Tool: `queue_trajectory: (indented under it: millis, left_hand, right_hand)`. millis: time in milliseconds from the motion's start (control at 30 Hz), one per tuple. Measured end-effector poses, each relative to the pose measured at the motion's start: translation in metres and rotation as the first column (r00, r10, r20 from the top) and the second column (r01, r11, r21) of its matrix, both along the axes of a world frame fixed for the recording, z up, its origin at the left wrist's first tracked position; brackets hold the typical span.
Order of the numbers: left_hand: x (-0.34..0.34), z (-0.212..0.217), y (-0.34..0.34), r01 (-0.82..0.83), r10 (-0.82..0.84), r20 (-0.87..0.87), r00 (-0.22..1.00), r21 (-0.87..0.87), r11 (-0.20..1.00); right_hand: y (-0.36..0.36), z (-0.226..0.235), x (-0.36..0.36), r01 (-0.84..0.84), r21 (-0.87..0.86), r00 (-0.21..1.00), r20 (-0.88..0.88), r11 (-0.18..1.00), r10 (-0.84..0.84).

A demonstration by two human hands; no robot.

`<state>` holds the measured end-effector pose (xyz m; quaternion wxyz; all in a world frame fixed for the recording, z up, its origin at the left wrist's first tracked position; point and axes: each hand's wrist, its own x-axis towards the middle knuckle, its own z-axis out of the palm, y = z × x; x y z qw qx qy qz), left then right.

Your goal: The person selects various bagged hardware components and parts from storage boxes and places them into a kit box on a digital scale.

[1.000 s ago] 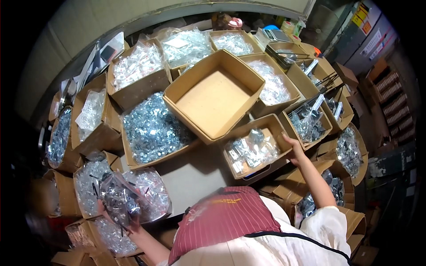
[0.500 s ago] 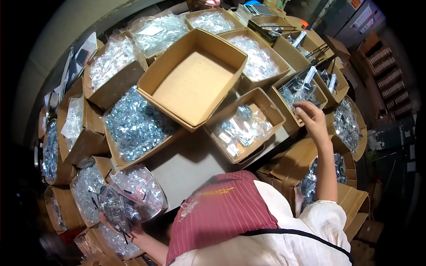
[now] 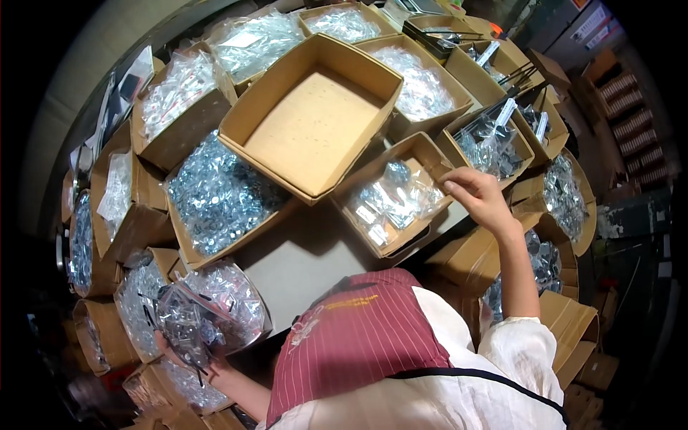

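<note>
My left hand (image 3: 213, 371) is at the lower left, its fingers curled round clear plastic bags (image 3: 188, 322) of small metal and dark parts. Black strips poke out from these bags. My right hand (image 3: 479, 197) hovers at the right corner of a small cardboard box (image 3: 383, 252) that contains clear bags of small parts (image 3: 393, 204). Thumb and fingertips are pinched together close to clear plastic; whether they grip any of it is too fine to see. A large cardboard tray (image 3: 308, 129) with a bare bottom sits tilted beside that box.
Around me stand several open cardboard boxes of bagged parts. A box of shiny metal pieces (image 3: 222, 201) is left of the tray. Long dark rods (image 3: 517, 77) jut from boxes at the upper right. Grey tabletop (image 3: 287, 265) shows between the boxes and my apron (image 3: 358, 337).
My right hand has moved left and slightly down, from the box of bagged hardware to the small box's right corner. My left hand still holds its bags, raised slightly. The view has shifted a little.
</note>
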<state>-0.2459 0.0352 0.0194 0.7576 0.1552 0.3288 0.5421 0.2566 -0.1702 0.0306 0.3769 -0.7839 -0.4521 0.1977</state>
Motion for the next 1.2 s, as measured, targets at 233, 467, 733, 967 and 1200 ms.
queue_trajectory:
  millis: [233, 467, 733, 967, 1200]
  left_hand:
    - [-0.011, -0.008, 0.004, 0.073, -0.074, 0.069, 0.995, 0.018, 0.997]
    - [-0.004, -0.003, 0.0, 0.185, -0.188, 0.136, 0.973, 0.038, 0.982]
    - [-0.001, -0.005, -0.002, -0.114, 0.11, -0.106, 0.988, -0.041, 0.993]
    - [0.007, 0.0, -0.003, -0.042, 0.041, -0.052, 0.998, -0.004, 0.999]
    - [-0.01, -0.007, -0.001, -0.082, 0.085, -0.059, 0.995, 0.051, 0.995]
  right_hand:
    - [0.014, -0.004, -0.004, -0.093, -0.091, 0.995, 0.033, 0.991, 0.097]
    - [0.021, -0.004, -0.006, -0.128, -0.101, 0.988, 0.078, 0.987, 0.137]
    - [0.014, -0.01, 0.016, 0.082, -0.066, 0.978, 0.197, 0.994, -0.068]
    - [-0.009, -0.074, 0.093, 0.18, -0.356, 0.968, -0.102, 0.917, -0.229]
    - [0.004, -0.087, 0.086, 0.108, -0.249, 0.81, -0.54, 0.962, -0.23]
